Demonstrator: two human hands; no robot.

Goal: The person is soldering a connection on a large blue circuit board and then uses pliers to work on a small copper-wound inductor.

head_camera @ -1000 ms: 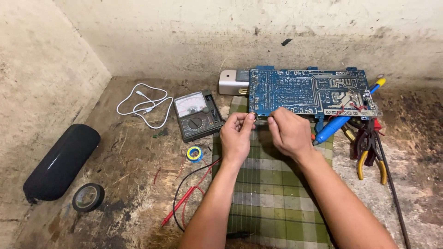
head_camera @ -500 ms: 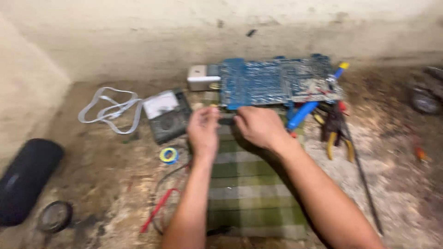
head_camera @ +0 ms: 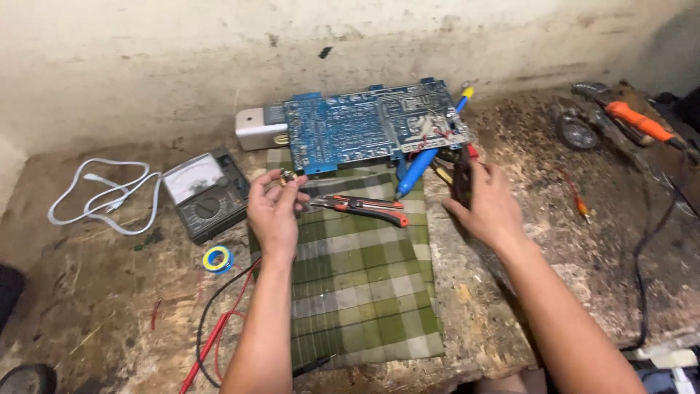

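My left hand (head_camera: 273, 211) is curled, with thumb and forefinger pinching a small brass-coloured part (head_camera: 286, 177) above the near-left corner of the blue circuit board (head_camera: 372, 124). The part is too small for me to tell which way it points. My right hand (head_camera: 487, 208) lies palm down on the workbench (head_camera: 583, 241), fingers loosely spread and reaching onto a dark tool (head_camera: 461, 179) just right of the cloth; I cannot tell whether they actually grip it.

Between my hands lies a red-and-black utility knife (head_camera: 361, 209) on the green checked cloth (head_camera: 357, 284), its long axis running left to right, the right end a little nearer to me. A blue-handled screwdriver (head_camera: 426, 157) leans diagonally against the board's right part, yellow cap up toward the wall, tip down on the cloth.

The board lies flat, its long side along the wall, with a grey box (head_camera: 257, 128) touching its left end. Left of my left hand sits an analogue multimeter (head_camera: 205, 193), a coiled white cable (head_camera: 102, 197) beyond it, and a small blue-and-yellow reel (head_camera: 217, 259) nearer me. Red and black leads (head_camera: 215, 335) trail off the bench edge. Far right rests an orange-handled tool (head_camera: 638, 120).
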